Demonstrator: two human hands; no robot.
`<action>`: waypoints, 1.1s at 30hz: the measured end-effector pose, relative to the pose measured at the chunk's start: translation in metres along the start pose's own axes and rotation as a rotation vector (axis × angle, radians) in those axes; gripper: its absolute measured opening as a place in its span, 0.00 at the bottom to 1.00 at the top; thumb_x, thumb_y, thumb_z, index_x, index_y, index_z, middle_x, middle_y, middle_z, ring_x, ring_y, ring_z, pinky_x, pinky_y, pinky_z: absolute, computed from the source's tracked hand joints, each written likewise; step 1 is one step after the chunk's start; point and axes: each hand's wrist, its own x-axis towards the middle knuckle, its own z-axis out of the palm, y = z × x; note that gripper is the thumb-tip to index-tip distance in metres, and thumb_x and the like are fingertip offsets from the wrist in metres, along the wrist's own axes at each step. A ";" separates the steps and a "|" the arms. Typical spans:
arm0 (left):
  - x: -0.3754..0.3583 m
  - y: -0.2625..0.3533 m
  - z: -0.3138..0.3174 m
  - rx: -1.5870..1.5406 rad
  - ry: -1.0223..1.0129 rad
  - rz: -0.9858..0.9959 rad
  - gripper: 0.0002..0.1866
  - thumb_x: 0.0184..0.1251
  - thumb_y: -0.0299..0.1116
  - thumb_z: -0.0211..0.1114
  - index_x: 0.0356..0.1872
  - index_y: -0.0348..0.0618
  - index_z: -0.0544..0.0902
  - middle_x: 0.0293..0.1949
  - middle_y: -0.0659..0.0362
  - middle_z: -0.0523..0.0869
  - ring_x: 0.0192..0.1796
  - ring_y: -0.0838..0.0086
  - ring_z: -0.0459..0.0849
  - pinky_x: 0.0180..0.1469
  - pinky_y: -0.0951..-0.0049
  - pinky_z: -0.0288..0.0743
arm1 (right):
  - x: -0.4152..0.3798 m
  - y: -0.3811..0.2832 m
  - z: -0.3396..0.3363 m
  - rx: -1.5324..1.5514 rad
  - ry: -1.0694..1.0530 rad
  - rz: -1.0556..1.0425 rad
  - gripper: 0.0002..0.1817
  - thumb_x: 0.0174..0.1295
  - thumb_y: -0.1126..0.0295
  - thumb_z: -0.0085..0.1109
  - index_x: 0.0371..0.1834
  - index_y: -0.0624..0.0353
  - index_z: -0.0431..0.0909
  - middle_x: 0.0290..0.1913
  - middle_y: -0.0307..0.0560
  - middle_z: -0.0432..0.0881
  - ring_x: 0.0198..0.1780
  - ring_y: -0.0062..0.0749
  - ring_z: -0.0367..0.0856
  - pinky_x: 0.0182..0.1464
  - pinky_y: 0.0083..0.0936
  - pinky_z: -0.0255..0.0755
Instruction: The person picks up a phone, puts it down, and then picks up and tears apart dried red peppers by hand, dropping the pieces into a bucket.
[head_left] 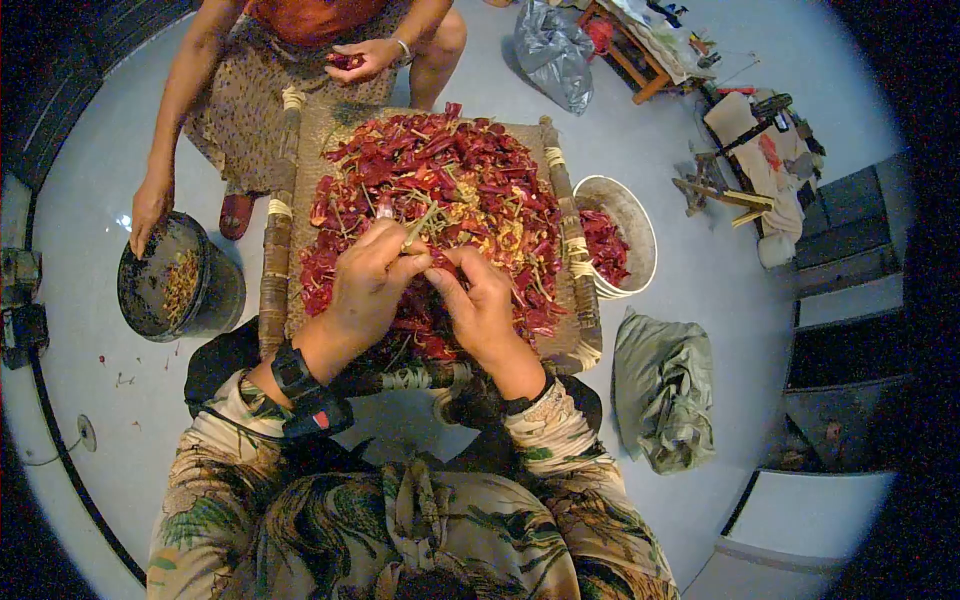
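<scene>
A wide heap of dried red chilies (440, 170), mixed with yellow seeds and pale stems, covers a woven tray (306, 150) in front of me. My left hand (368, 280) is closed over the near part of the heap, thumb and fingers pinched at some greenish chili stems (428, 222). Close beside it, my right hand (482, 308) has its thumb and forefinger closed on a dark red chili (446, 260). The two hands' fingertips nearly meet at this chili. A small whitish tip shows just beyond my left fingers; I cannot make out what it is.
A white bucket (645, 235) with red chili pieces stands right of the tray. On the left, a dark bucket (225, 285) holds stems and seeds. Another person's hand (152, 205) reaches to its rim; their other hand (372, 60) holds chilies. A grey-green sack (665, 390) lies right.
</scene>
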 end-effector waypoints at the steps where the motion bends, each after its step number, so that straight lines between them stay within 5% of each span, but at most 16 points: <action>1: 0.000 0.001 0.000 -0.004 0.012 0.002 0.06 0.56 0.29 0.62 0.30 0.36 0.78 0.28 0.53 0.76 0.32 0.63 0.77 0.34 0.69 0.70 | 0.000 -0.003 0.000 0.034 0.007 0.004 0.09 0.58 0.67 0.60 0.35 0.61 0.76 0.31 0.53 0.80 0.34 0.45 0.80 0.35 0.33 0.72; 7: 0.000 0.001 -0.003 -0.141 -0.021 -0.174 0.07 0.58 0.30 0.62 0.30 0.37 0.77 0.27 0.59 0.75 0.30 0.71 0.75 0.35 0.75 0.68 | -0.004 -0.002 0.006 0.166 0.042 0.066 0.08 0.58 0.69 0.60 0.34 0.63 0.75 0.28 0.52 0.78 0.30 0.41 0.78 0.34 0.30 0.70; 13: -0.005 -0.005 0.007 -0.807 0.000 -0.569 0.05 0.63 0.32 0.60 0.34 0.44 0.76 0.26 0.70 0.73 0.27 0.85 0.68 0.31 0.83 0.62 | -0.006 -0.003 0.010 0.203 0.076 0.052 0.09 0.58 0.69 0.60 0.33 0.65 0.75 0.29 0.53 0.78 0.31 0.43 0.78 0.35 0.30 0.70; 22: -0.006 -0.008 -0.001 -1.191 -0.103 -0.885 0.03 0.66 0.31 0.57 0.35 0.45 0.75 0.23 0.71 0.72 0.19 0.87 0.62 0.22 0.86 0.55 | -0.008 -0.005 0.014 0.221 0.107 0.015 0.07 0.57 0.72 0.60 0.35 0.65 0.76 0.32 0.52 0.79 0.34 0.42 0.80 0.38 0.29 0.72; 29: 0.015 -0.057 -0.038 -1.482 0.079 -0.689 0.06 0.70 0.33 0.55 0.35 0.43 0.74 0.29 0.64 0.74 0.25 0.84 0.67 0.24 0.84 0.62 | -0.012 -0.001 0.010 0.262 0.095 0.038 0.08 0.56 0.76 0.59 0.39 0.65 0.77 0.36 0.49 0.81 0.40 0.36 0.81 0.45 0.26 0.73; 33: 0.015 -0.034 -0.036 -1.280 0.094 -0.780 0.06 0.70 0.33 0.54 0.37 0.42 0.74 0.35 0.59 0.81 0.32 0.82 0.77 0.31 0.82 0.72 | -0.008 0.006 0.008 0.316 0.093 0.041 0.10 0.56 0.75 0.60 0.41 0.64 0.77 0.40 0.48 0.82 0.42 0.33 0.80 0.48 0.25 0.71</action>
